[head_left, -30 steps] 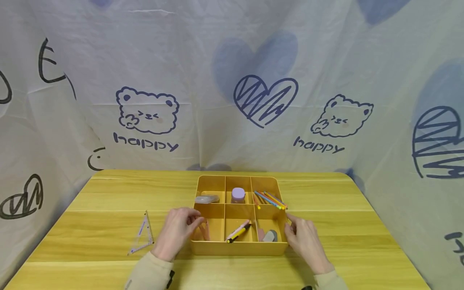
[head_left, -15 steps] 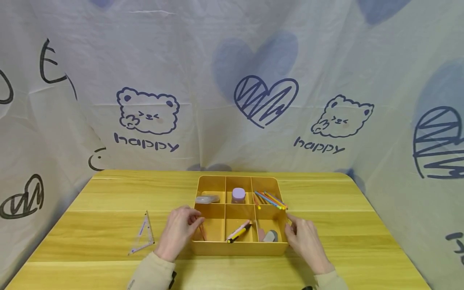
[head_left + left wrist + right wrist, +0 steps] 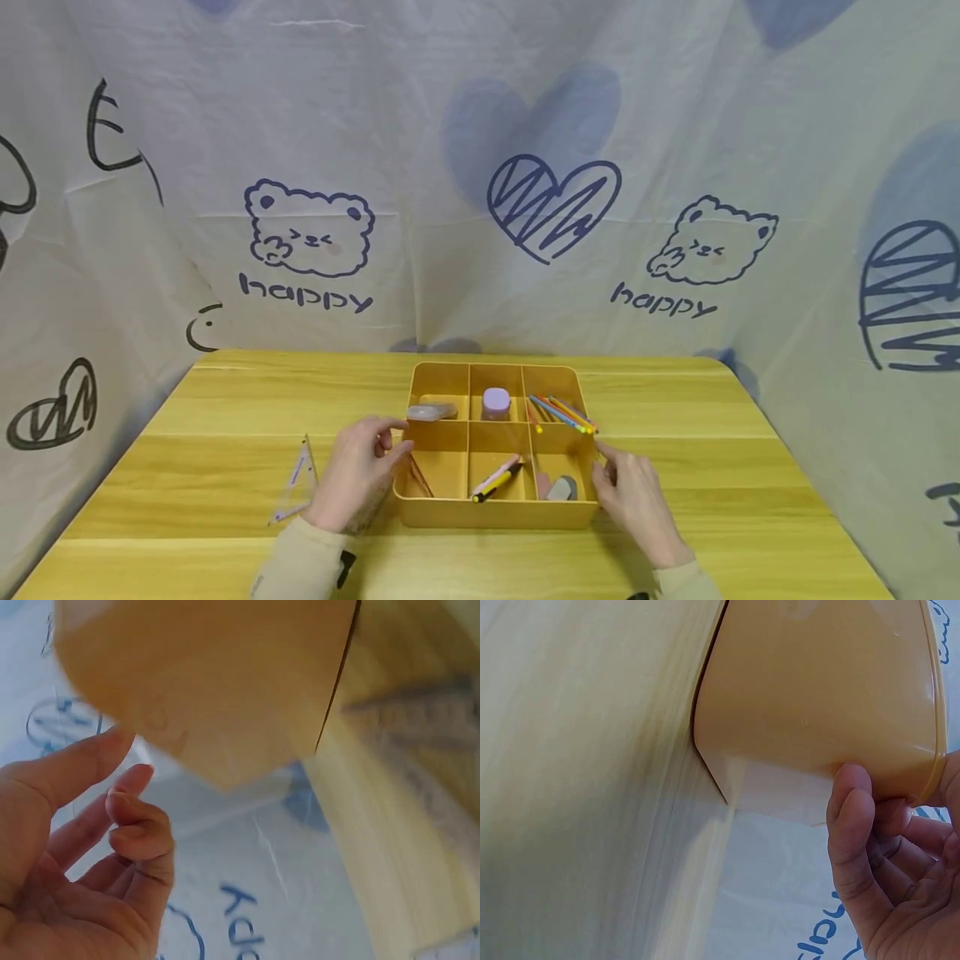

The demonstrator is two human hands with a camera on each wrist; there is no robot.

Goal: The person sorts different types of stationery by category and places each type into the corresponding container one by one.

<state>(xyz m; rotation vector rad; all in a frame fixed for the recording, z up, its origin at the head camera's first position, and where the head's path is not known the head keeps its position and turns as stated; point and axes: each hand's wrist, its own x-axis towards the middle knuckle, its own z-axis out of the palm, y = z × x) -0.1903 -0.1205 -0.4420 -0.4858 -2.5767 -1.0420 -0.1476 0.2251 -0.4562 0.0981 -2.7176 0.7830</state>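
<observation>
A yellow-orange box with six compartments stands on the table. At its left side my left hand has thumb and forefinger apart, holding nothing; in the left wrist view, the thumb tip of that hand is close to the box rim. A thin, see-through flat piece leans in the front left compartment; its exact kind is unclear. My right hand grips the right wall of the box, and in the right wrist view its fingers press the wall's outer face. A clear set square lies left of my left hand.
The box's other compartments hold a clear-greyish object, a lilac-capped container, several coloured pencils, a yellow-black pen beside a pink one, and a grey-white eraser. A printed cloth hangs behind the table.
My left thumb and forefinger have let go of the thin flat piece, which now leans in the front left compartment. The left hand has shifted slightly left. The right hand stays put.
</observation>
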